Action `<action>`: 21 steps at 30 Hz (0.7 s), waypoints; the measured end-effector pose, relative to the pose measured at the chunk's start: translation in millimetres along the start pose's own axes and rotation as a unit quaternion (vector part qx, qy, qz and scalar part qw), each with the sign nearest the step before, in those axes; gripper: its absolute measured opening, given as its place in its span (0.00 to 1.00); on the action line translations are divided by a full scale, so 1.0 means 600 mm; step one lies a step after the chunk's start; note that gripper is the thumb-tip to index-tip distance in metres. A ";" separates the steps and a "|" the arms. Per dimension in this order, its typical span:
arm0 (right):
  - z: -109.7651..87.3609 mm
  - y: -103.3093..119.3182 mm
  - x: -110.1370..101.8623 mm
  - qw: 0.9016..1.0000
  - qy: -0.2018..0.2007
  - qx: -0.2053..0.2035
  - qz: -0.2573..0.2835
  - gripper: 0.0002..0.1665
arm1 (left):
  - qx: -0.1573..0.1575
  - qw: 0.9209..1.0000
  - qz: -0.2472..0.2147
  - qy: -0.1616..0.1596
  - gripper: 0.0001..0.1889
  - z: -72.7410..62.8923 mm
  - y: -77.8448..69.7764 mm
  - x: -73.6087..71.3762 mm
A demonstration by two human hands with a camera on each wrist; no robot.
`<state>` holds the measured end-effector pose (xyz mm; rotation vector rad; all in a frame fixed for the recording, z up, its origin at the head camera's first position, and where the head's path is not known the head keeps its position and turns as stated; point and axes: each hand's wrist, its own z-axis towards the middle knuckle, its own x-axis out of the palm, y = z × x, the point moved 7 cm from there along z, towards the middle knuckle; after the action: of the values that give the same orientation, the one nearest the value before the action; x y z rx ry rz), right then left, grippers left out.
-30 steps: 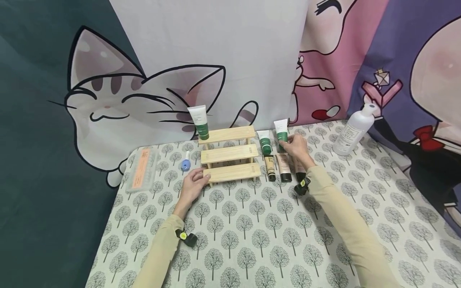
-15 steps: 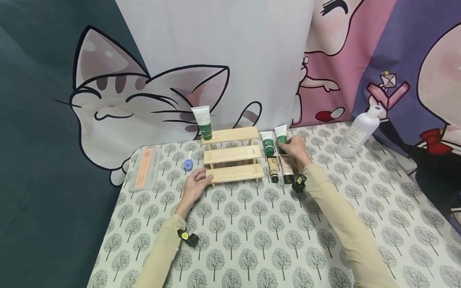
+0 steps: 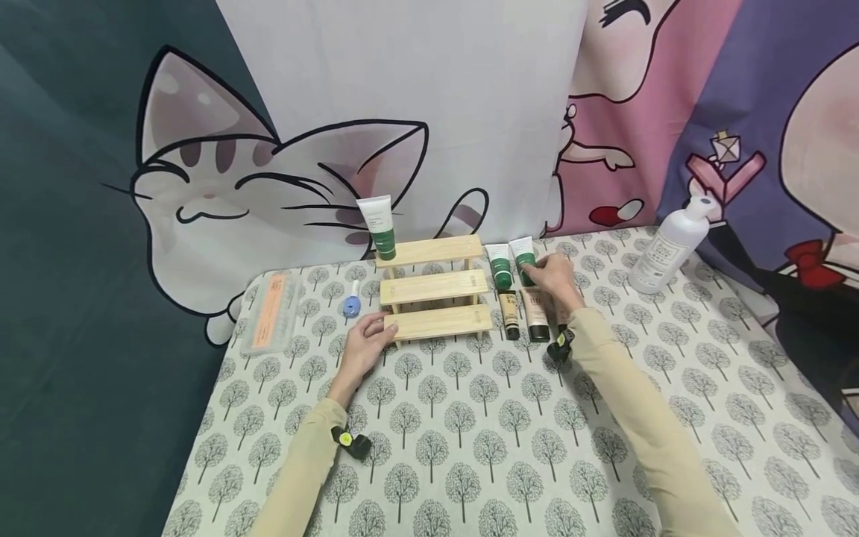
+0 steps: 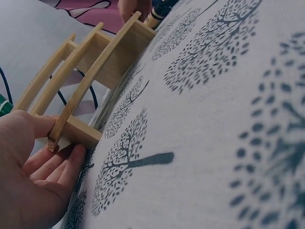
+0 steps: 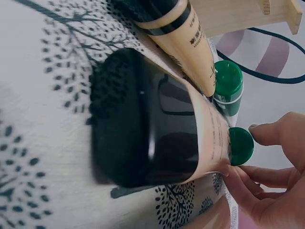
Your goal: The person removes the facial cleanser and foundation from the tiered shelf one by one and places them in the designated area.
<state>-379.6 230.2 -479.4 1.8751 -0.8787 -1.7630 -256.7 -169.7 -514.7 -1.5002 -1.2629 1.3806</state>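
My left hand (image 3: 365,344) holds the left end of the lowest tier of a three-step wooden display stand (image 3: 438,322). In the left wrist view the thumb is over the board's end and the fingers are beneath it. My right hand (image 3: 552,276) pinches a white-and-green tube (image 3: 524,252) near its green cap (image 5: 241,145), thumb on one side and fingers on the other. Beside it on the cloth lies a similar white-and-green tube (image 3: 499,265). Another such tube (image 3: 379,227) stands cap-down on the stand's top tier, at its left end.
Nearer me lie a yellow tube (image 3: 509,313) and a pink BB tube (image 3: 535,313), with another dark-capped tube partly hidden by my right wrist. A white bottle (image 3: 671,246) stands far right. To the left are a clear case (image 3: 271,313) and a small blue-and-white item (image 3: 352,304).
The tube in my right hand has come down slightly, closer to the similar tube beside it. My left hand stays on the stand. The head view has turned a little left.
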 end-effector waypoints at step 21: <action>-0.067 0.109 -0.043 0.988 -0.092 -0.081 0.098 0.34 | 0.003 1.000 -0.002 0.000 0.28 -0.001 0.000 0.000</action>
<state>-350.1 196.3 -411.7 1.4883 -0.9208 -1.8454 -255.8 -169.8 -514.8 -1.4926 -1.2604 1.3815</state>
